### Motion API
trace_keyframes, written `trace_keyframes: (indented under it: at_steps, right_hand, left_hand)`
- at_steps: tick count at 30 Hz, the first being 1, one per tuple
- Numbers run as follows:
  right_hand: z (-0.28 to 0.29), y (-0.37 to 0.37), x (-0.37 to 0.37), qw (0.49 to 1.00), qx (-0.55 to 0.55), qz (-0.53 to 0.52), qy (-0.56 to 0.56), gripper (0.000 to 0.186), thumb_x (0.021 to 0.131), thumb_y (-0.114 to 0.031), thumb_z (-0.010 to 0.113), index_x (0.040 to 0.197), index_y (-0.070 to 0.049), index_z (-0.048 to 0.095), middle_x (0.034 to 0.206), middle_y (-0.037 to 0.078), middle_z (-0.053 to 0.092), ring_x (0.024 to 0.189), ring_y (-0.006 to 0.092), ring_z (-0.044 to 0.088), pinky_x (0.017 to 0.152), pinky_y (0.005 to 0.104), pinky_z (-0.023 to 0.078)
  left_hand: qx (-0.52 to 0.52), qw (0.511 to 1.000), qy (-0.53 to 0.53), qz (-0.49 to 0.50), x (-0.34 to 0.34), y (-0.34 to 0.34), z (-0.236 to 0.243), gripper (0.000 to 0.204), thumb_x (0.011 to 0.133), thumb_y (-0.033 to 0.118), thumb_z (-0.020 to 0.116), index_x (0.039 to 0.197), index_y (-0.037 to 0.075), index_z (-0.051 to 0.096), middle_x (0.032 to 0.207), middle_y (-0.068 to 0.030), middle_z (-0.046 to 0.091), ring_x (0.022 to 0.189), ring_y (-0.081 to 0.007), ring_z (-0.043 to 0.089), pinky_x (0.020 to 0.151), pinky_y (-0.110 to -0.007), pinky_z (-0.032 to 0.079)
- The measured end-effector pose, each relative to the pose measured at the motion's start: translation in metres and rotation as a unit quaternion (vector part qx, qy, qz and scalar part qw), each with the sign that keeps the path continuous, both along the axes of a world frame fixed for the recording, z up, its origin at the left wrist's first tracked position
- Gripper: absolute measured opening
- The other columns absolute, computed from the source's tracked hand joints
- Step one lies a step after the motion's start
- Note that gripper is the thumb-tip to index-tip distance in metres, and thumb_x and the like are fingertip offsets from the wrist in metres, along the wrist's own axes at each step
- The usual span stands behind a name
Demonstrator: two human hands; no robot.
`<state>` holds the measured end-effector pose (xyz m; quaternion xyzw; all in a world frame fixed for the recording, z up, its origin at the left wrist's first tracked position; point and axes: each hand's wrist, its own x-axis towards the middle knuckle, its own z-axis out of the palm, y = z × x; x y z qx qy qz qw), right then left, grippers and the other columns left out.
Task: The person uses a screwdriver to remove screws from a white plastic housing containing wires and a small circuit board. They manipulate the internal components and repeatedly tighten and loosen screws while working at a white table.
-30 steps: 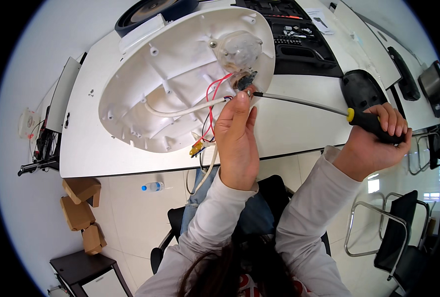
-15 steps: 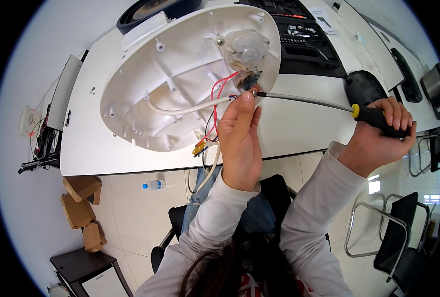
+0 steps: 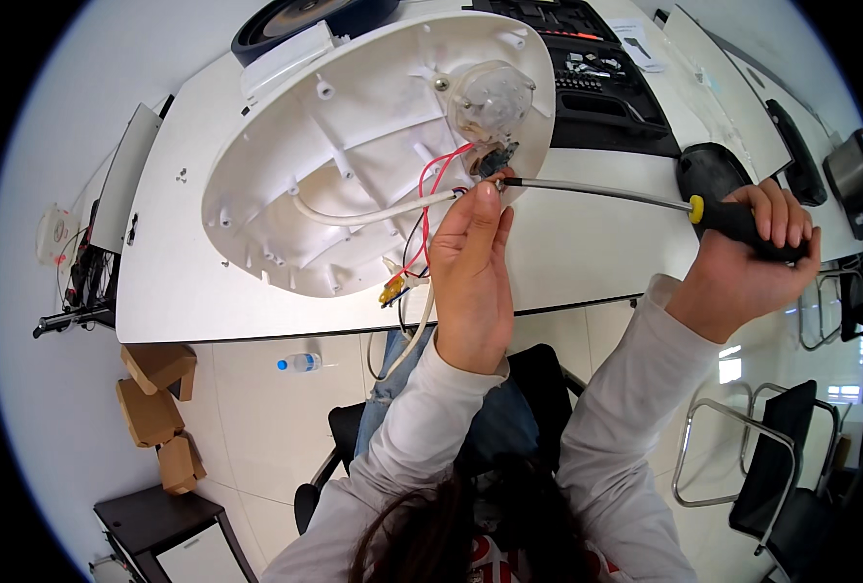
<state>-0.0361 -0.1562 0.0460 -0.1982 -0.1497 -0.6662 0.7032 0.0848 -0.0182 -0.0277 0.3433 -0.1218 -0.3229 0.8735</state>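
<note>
White plastic housing (image 3: 378,158) sits with its ribbed inside facing me on the worktop (image 3: 587,243), close to the near edge, a white cable (image 3: 363,219) and red wires (image 3: 423,185) running from it. My right hand (image 3: 750,257) has its fingers clenched round a black-and-yellow screwdriver (image 3: 696,209), its shaft reaching across to my left hand (image 3: 475,272), where the fingers pinch a small part (image 3: 500,185) at its tip, too tiny on my feed to name. Toward the far edge lies a black tool case (image 3: 606,128).
</note>
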Motion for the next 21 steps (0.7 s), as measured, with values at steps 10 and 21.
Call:
trace_keyframes:
  at_steps: [10,21]
  right_hand:
    - [0.006,0.012,-0.005,0.999,-0.025,-0.027,0.014,0.019,0.084,-0.018,0.043,0.067,-0.010,0.043,0.056,-0.002,0.041,0.051,0.0093,0.037,0.043,0.0212,0.036]
    - [0.005,0.016,-0.008,0.998,-0.038,-0.040,0.022,0.018,0.084,-0.020,0.043,0.068,-0.011,0.044,0.057,-0.001,0.042,0.050,0.0092,0.039,0.044,0.0210,0.037]
  left_hand:
    - [-0.013,0.999,0.028,0.006,0.000,-0.001,0.002,0.023,0.087,0.031,0.060,0.098,0.011,0.062,0.110,0.0001,0.059,0.103,-0.0070,0.047,0.094,-0.026,0.030]
    - [0.005,1.000,0.022,-0.005,0.000,-0.001,0.002,0.027,0.088,0.033,0.057,0.108,0.015,0.056,0.119,-0.0012,0.053,0.116,-0.0121,0.043,0.096,-0.028,0.029]
